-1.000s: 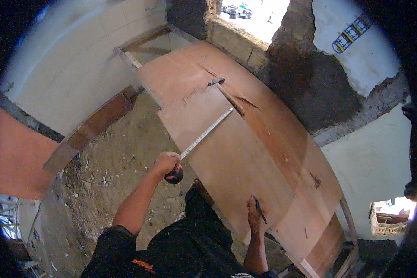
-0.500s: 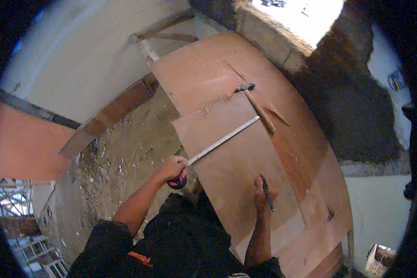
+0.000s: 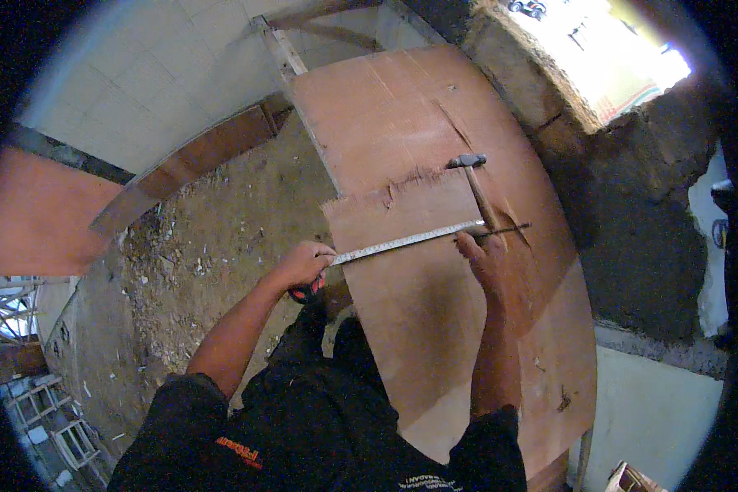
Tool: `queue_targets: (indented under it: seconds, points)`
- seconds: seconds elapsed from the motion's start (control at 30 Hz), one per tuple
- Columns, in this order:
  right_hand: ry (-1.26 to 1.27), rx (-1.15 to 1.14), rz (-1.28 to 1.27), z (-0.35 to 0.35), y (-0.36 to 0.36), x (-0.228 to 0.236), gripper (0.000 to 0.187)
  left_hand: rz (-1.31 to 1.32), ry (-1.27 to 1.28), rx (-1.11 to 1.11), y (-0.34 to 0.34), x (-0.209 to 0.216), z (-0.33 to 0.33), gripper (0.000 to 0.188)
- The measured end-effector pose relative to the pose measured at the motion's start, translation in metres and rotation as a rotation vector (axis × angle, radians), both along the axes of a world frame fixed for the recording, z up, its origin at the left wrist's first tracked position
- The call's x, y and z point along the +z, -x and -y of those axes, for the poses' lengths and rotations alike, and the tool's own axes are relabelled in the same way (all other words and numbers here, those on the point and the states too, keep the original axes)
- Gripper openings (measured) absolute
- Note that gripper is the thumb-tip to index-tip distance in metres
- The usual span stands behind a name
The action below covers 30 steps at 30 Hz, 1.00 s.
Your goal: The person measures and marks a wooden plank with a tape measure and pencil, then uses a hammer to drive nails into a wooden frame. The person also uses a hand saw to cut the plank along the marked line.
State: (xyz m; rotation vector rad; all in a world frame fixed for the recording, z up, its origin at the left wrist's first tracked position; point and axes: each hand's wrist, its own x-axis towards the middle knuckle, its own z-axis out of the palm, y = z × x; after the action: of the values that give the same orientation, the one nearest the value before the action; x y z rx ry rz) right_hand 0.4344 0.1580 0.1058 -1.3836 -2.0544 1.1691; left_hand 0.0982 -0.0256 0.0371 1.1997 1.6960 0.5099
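Note:
A brown plywood sheet (image 3: 435, 295) lies over a larger plywood board (image 3: 385, 107). My left hand (image 3: 303, 266) grips a red tape measure case (image 3: 307, 289) at the sheet's left edge. Its metal blade (image 3: 406, 240) stretches right across the sheet. My right hand (image 3: 488, 258) holds a dark pencil (image 3: 504, 230) at the blade's far end, fingertips on the wood. A hammer (image 3: 476, 184) with a wooden handle rests on the sheet just beyond my right hand.
Rubble-strewn dirt floor (image 3: 213, 246) lies to the left. A wooden plank (image 3: 180, 168) leans along a pale wall. A rough dark masonry wall (image 3: 631, 221) with a bright opening (image 3: 607, 49) stands to the right. My legs are below the sheet.
My right hand has moved up the sheet from its lower part to the tape's end near the hammer. My left hand stays on the tape case.

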Motion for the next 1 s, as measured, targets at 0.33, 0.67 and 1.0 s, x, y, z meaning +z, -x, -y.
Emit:
queue_targets:
  seconds: [0.33, 0.67, 1.0]
  points:
    - [0.336, 0.176, 0.082, -0.055, 0.047, -0.049, 0.018, 0.024, 0.076, 0.021, -0.001, -0.012, 0.001, 0.029]
    - [0.308, 0.252, 0.04, -0.051, 0.041, -0.048, 0.019, 0.106, 0.143, 0.067, -0.003, -0.013, 0.0, 0.028]
    - [0.269, 0.284, 0.015, -0.053, 0.039, -0.059, 0.018, 0.144, 0.19, 0.057, -0.001, -0.003, -0.004, 0.029]
